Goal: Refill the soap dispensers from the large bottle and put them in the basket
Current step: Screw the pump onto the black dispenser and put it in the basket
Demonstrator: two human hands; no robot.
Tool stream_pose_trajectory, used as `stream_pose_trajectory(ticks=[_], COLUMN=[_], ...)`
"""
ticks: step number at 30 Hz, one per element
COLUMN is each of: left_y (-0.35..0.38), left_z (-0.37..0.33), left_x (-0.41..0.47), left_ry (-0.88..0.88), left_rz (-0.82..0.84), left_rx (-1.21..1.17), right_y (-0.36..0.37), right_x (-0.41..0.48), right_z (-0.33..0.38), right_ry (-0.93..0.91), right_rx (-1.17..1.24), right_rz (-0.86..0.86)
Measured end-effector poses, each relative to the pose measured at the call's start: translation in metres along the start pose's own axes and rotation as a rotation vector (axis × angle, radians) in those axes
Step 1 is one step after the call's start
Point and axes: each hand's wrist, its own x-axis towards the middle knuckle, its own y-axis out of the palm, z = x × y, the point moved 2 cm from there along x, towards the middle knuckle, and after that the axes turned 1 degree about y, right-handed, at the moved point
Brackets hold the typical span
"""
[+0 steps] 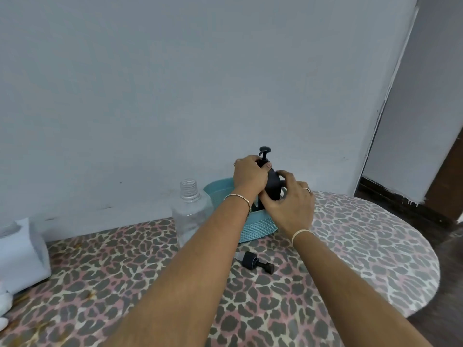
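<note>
A black soap dispenser [273, 186] with a pump head stands in or just above the teal woven basket [260, 227] at the back of the table. My left hand [249, 177] grips its neck below the pump. My right hand [292, 204] curls round its body from the right. A clear dispenser bottle [191, 212] without a cap stands left of the basket. A loose black pump cap [255, 262] lies on the table in front of the basket.
The table [363, 246] has a leopard-print cover and a rounded right edge. A white pack [22, 254] with a clear bottle behind it sits at the far left. The wall stands close behind the basket.
</note>
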Motion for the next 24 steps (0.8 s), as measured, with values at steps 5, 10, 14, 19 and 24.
stream_pose_trajectory(ticks=[5,10,14,19,24], left_y=[0.012,0.017,0.016,0.013,0.005], left_z=[0.023,0.030,0.030,0.028,0.018], left_x=[-0.002,-0.001,0.000,-0.005,-0.018], left_ry=[-0.065,-0.081,-0.093,-0.110,-0.143], left_rz=[0.028,0.055,0.070,0.099,0.138], left_rx=[-0.006,-0.002,0.015,0.014,0.115], right_y=[0.011,0.016,0.019,0.017,0.010], right_x=[-0.001,0.002,-0.001,-0.004,-0.010], right_z=[-0.009,-0.011,-0.010,-0.007,-0.001], right_ry=[0.064,0.207,0.271,0.275,0.393], right_rx=[-0.083,0.012,0.105,0.133,0.202], right_rz=[0.020,0.080,0.104,0.140,0.157])
